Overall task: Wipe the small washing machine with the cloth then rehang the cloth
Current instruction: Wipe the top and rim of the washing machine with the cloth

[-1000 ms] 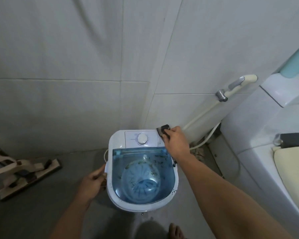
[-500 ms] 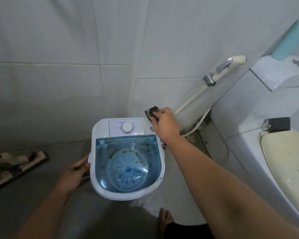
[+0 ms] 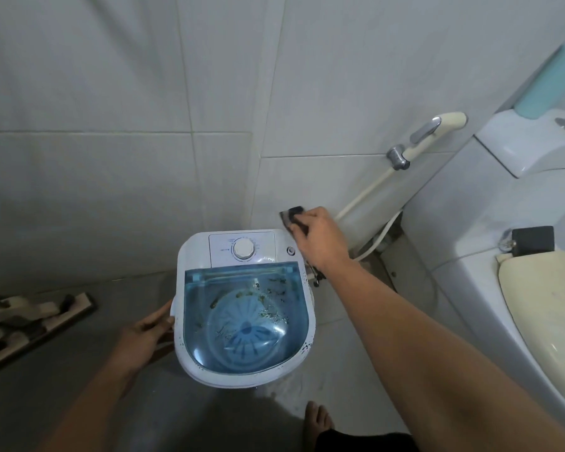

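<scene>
The small white washing machine stands on the floor against the tiled wall, with a blue see-through lid and a white dial on its back panel. My right hand presses a dark grey cloth onto the machine's back right corner. My left hand grips the machine's left side, with the thumb on the rim. Dark specks show under the lid.
A white toilet with a cream seat fills the right side. A bidet sprayer and its hose hang on the wall behind the machine. A wooden floor tool lies at the left. My bare foot is below the machine.
The view has shifted, so the machine sits a little lower and further left. My right hand has kept the cloth at the back right corner. My left hand stays on the left side.
</scene>
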Demonstrator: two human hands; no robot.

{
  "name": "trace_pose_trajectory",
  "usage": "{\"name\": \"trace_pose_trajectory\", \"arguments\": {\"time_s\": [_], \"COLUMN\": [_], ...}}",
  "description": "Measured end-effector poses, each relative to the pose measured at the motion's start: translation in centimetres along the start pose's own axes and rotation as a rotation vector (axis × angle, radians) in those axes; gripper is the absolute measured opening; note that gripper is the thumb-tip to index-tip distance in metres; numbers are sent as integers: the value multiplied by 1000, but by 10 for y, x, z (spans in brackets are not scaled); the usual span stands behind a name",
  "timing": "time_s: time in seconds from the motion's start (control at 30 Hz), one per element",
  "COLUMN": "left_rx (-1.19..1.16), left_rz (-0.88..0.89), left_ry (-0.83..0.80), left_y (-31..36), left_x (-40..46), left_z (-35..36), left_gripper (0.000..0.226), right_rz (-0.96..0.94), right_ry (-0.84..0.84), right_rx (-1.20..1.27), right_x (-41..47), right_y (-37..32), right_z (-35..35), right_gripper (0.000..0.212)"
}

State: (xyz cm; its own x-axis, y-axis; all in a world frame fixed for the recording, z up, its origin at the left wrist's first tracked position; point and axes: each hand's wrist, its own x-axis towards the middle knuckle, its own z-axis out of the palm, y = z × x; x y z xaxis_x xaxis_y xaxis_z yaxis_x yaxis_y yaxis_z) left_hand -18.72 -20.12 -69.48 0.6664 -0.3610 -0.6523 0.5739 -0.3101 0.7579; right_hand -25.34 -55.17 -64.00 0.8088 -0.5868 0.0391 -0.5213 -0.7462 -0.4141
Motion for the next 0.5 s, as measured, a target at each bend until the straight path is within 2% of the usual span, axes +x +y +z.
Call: {"name": "trace_pose_trajectory", "arguments": {"time_s": [0.07,0.13,0.2,0.27,0.37,0.43,0.5], "left_rx": [10,23,27,29,28,33,41], "left_rz": [-1,-1,2,2,-6,-1,6], "left_ry": [2,3,0,0,5,4,-2], "left_y": [-1,-1,-1,-2,-4,-4,-3], "left_x": [1,2,1,2,5,5,4], "left_z": [-1,-1,-1,-2,-4,-4,-5], "left_gripper": [36,36,36,36,37,36,36], "right_rz": [193,207,87,-56,-236,-386,-404], "right_ry": [-2,9,112,119,46,-69,-209], "right_rx": [-10,-21,-56,-112,-170,-168,-92], "right_x": [6,-6,-24,-36,-43,-42,-24], "right_y": [-4,-17,-29,-33,-32,-25,-19], "right_z": [14,35,49,54,51,42,24], "right_gripper": [35,36,31,30,31,31,32]}}
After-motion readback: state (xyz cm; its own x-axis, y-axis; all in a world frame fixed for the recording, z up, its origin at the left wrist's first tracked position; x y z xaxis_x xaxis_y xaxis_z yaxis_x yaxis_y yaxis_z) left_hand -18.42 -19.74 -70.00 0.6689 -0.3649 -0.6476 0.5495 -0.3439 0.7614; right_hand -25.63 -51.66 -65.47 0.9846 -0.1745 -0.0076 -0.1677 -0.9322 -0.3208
